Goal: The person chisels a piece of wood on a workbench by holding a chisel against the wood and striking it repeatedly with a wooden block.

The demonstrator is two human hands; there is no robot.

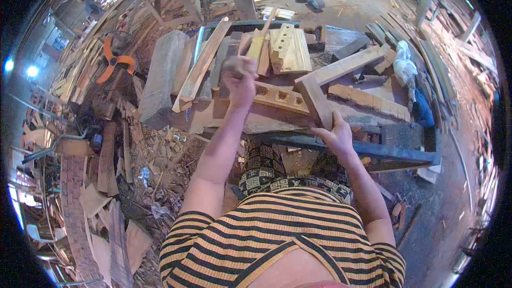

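Observation:
My right hand (335, 133) grips the lower end of a wooden L-shaped frame (352, 64), whose corner rests over a yellowish board with square holes (272, 93). My left hand (239, 74) is closed above that board's left end; what is inside its fingers I cannot make out. Behind it lie short yellowish planks with a row of round holes (282, 42) and several narrow strips, including a long pale strip (205, 58) to the left. A rough-edged orange-brown board (362, 101) lies to the right of the frame.
The bench (202, 120) holds a thick beam (160, 80) at left and a white plastic bag (402, 64) at right. An orange-bladed fan (114, 61) stands at left among wood scraps (144, 176). A dark metal rail (400, 152) runs along the bench's near right.

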